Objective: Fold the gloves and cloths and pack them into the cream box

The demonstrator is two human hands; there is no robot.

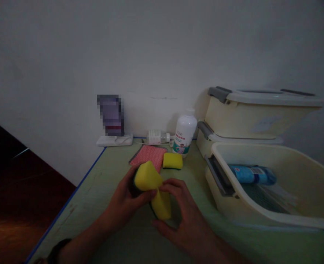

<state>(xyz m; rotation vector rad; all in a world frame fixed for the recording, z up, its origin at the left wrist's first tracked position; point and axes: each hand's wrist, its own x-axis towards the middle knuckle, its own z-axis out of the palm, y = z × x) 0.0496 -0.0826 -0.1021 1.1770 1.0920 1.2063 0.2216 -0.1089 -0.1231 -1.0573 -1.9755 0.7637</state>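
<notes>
Over the front of the table I hold a yellow sponge [162,203] with a dark scouring side, narrow at its middle. My left hand [125,198] is wrapped round its upper left part, the thumb pressed on the yellow face near the middle. From the right, my right hand [182,212] has its fingertips on the sponge's middle edge and its thumb close to the lower end. Just beyond lies a smaller yellow sponge [173,160], dark side down. Beside it a red-and-white cloth [149,156] with a dark border lies flat, partly hidden by the held sponge.
A white bottle [184,134] stands by the wall, with a clear bottle [154,137] lying next to it. A phone-like blurred object [111,114] stands on a white power strip [114,140]. At right, an open cream bin [218,198] holds a blue package [251,174]; lidded bins [241,119] are stacked behind.
</notes>
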